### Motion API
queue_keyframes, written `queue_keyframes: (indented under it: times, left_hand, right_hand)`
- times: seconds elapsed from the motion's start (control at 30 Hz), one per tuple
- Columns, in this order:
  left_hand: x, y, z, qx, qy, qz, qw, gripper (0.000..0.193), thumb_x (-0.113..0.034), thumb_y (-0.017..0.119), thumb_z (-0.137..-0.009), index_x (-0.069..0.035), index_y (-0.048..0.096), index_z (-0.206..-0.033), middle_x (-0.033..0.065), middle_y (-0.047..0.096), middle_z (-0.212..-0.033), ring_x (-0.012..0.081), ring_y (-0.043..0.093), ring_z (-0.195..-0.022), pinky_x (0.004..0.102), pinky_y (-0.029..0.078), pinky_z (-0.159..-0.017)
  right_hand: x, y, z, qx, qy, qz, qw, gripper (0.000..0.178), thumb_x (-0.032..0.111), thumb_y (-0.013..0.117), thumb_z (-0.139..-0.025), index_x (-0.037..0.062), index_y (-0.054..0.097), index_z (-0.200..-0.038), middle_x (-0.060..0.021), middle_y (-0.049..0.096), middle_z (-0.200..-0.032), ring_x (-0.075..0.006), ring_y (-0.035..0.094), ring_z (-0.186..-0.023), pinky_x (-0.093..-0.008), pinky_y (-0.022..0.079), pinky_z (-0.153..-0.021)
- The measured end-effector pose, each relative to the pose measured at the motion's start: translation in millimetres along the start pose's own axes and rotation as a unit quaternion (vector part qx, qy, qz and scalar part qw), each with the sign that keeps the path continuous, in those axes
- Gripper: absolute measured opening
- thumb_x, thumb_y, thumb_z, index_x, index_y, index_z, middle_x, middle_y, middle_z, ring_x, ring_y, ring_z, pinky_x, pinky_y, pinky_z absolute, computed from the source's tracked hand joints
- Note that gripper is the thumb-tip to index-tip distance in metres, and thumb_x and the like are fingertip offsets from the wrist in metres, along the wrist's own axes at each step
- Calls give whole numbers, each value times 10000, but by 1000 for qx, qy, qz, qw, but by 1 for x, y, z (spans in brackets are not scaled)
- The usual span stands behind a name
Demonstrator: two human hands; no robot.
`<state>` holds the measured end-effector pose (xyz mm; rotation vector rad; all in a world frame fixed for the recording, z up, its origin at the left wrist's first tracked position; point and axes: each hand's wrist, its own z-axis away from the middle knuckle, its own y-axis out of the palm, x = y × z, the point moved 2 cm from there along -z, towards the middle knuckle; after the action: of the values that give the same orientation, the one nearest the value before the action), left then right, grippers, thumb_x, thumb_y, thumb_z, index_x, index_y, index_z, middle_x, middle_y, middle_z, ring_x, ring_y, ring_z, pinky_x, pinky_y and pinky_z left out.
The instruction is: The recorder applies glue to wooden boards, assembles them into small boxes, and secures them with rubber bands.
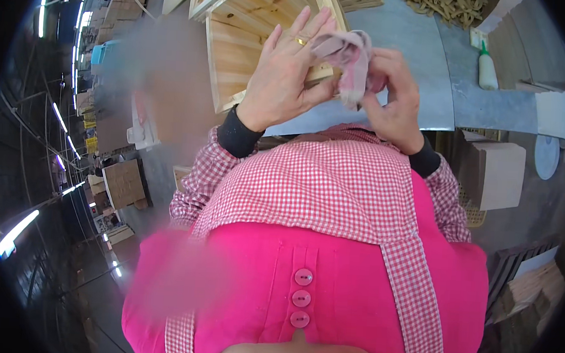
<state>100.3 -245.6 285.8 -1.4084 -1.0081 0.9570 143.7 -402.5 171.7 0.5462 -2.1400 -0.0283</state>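
Observation:
A crumpled strip of pinkish-white cloth [354, 65], perhaps part of a work glove, hangs in my right hand [395, 96], whose fingers are closed around its right side. My left hand [286, 74], wearing a gold ring, has its fingers stretched out, and its index finger and thumb are close to the cloth's left edge. Whether they touch it I cannot tell. Behind my left hand stands an open box of pale knotty wood [235, 49]. Both hands are above the front edge of a grey metal-topped table [422, 69].
A white squeeze bottle with a green nozzle [487, 70] stands at the right. A heap of small tan pieces [448, 6] lies at the far side. Below the table's right end are a carton [500, 175] and a yellow basket [475, 216]. At the left, a person's shape is blurred.

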Motion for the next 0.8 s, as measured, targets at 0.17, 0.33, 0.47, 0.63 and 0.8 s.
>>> queue_keyframes:
  times: [0.17,0.33,0.47,0.63,0.8]
  left_hand:
    - [-2,-2,1,-20,-18,16,1000,753,-327,660,-784,-113,359,-1440,91,317,-1514,345,268,-1401,577,234,-1085]
    - [-2,-4,-4,-20,4,12,1000,756,-339,649,-799,-111,339,-1450,94,316,-1514,354,263,-1401,566,229,-1090]
    - [-8,-8,0,-19,-16,9,1000,762,-338,656,-799,-114,337,-1454,99,318,-1514,356,260,-1403,551,224,-1096]
    - [-11,-9,-2,-16,-31,4,999,770,-381,679,-799,-127,357,-1451,106,331,-1509,353,263,-1405,533,216,-1100]
    - [-11,-6,-5,-25,-24,-11,999,781,-486,663,-807,-141,374,-1445,95,353,-1498,353,278,-1397,537,222,-1093]
  right_hand:
    - [-2,0,-1,-60,68,-78,993,382,-15,667,-714,24,555,-1078,-89,565,-977,-149,554,-796,-254,464,-695]
    - [6,-7,-4,20,-31,70,997,391,-28,642,-713,35,553,-1089,-97,572,-981,-176,556,-784,-268,467,-705]
    - [-58,-70,31,-63,120,264,955,317,100,683,-794,28,570,-1081,-102,563,-990,-220,594,-857,-292,467,-714]
    - [-99,-94,31,20,98,530,842,239,180,660,-846,18,583,-1006,-96,583,-939,-234,584,-824,-324,462,-677]
    - [-40,14,-53,76,215,-51,972,229,200,484,-952,-6,583,-957,-192,585,-808,-364,558,-696,-373,455,-639]
